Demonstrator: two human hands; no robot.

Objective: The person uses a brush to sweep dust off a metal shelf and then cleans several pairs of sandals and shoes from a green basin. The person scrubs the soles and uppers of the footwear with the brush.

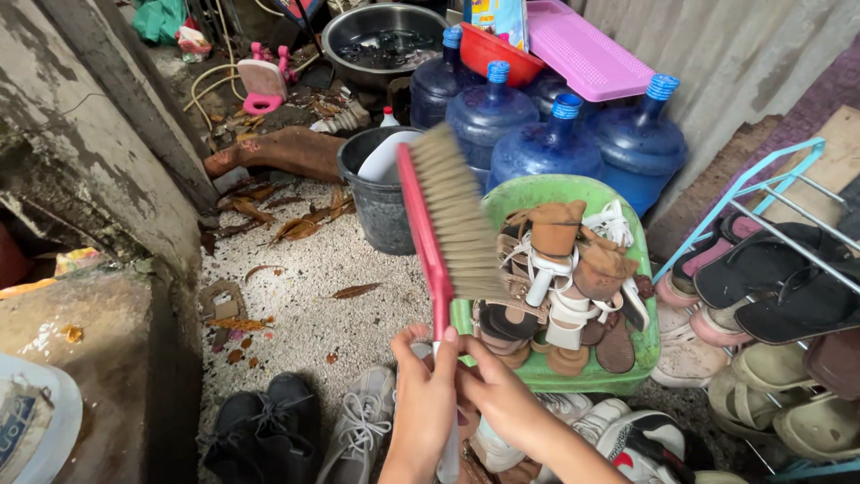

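A long brush with a red back and tan bristles is held upright in front of me, bristles facing right. My left hand grips its handle low down, fingers wrapped around it. My right hand closes on the same handle from the right, just below the bristles. Behind the brush sits a green plastic basin piled with brown and white sandals.
Several blue water jugs stand behind the basin, next to a dark bucket. A metal shoe rack with slippers is at the right. Black shoes and grey sneakers lie on the gravel floor. A concrete wall runs along the left.
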